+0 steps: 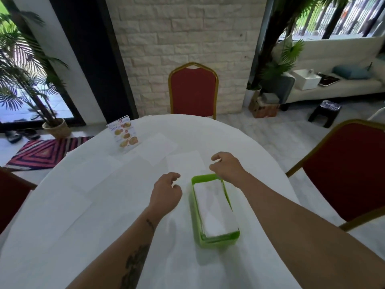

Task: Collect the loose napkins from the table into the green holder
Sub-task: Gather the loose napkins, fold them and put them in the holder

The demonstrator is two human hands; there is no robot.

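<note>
napkins (183, 165) lie loose on our white table (62, 215), beyond the green holder (218, 239), already part filled; our left hand (165, 192) and right hand (227, 166) hover with fingers loosely curled, holding nothing; menu card (125, 133) stands further left; red chair (193, 90) behind.

This looks like a restaurant or banquet dining room. A round worktop (83, 205) under a white cloth is ringed by red padded chairs (193, 90) with gold frames, and a standing menu card (125, 134) shows pictures of dishes. Behind are a pale stone wall (183, 38), potted palms (27, 80) and a white sofa (337, 59).
</note>
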